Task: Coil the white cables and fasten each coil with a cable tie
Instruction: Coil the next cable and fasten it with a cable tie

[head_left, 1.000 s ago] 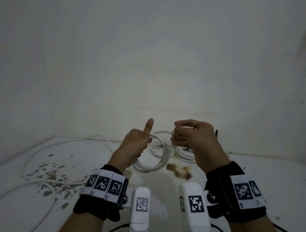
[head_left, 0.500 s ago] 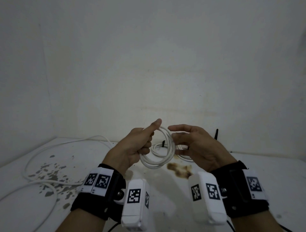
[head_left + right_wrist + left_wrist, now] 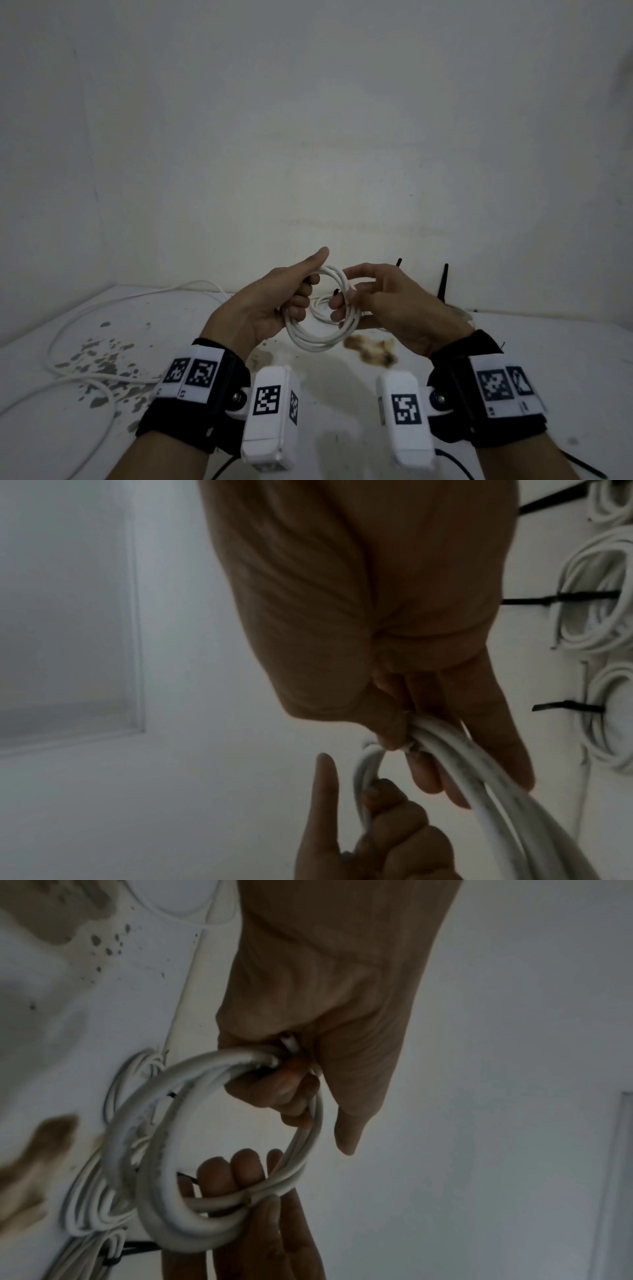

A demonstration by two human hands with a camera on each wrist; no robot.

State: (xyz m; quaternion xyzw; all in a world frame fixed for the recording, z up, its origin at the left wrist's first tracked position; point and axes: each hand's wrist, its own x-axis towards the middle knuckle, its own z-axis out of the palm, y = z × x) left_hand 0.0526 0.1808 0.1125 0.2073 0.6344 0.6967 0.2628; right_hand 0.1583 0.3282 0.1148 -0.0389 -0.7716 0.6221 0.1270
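Aloft, both grips, left hand (image 3: 274,301) and right hand (image 3: 387,305), clasp coil (image 3: 322,337).

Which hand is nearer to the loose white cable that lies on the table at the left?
Left. The left hand is raised on the side toward the loose cable; the right hand is further away, beyond the coil both hold.

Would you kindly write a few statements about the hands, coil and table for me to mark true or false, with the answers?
1. Both hands hold the coil. True.
2. The coil lies on the table. False: it is held above it.
3. The left hand has its thumb straight. True.
4. The held coil bears a black tie. False: none shows on it.
5. Tied coils lie on the table. True.
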